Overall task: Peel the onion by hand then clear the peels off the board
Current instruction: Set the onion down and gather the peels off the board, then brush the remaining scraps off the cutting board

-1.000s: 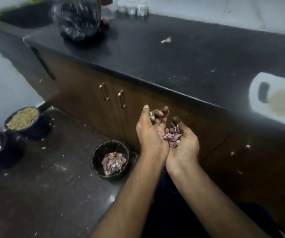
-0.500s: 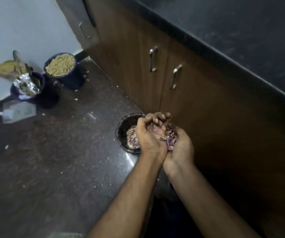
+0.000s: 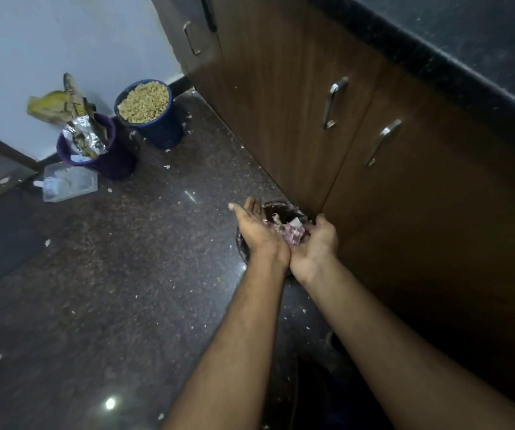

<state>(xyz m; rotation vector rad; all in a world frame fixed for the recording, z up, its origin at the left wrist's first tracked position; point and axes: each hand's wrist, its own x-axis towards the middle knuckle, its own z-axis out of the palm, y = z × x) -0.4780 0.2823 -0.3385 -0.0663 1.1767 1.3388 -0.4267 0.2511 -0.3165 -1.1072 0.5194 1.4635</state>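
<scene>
My left hand (image 3: 254, 232) and my right hand (image 3: 316, 243) are held side by side, low over a small black bin (image 3: 276, 206) that stands on the floor against the cabinet. The left palm is flat with its fingers stretched out and apart. The right hand is cupped, palm up. A clump of purple onion peels (image 3: 293, 236) lies in the gap between the two palms, against the right one. Pale scraps show in the bin just beyond them. Most of the bin is hidden under my hands. No onion or board is in view.
Brown cabinet doors with metal handles (image 3: 332, 102) rise right behind the bin, under a black counter edge (image 3: 455, 57). Far left by the wall stand a blue bucket of grain (image 3: 144, 103), a purple bin with foil wrappers (image 3: 88, 141) and a clear plastic box (image 3: 70, 181). Crumbs dot the dark floor.
The view has swung from the counter down to the floor. My hands have dropped over the black bin and spread apart, and the left hand has opened out flat.
</scene>
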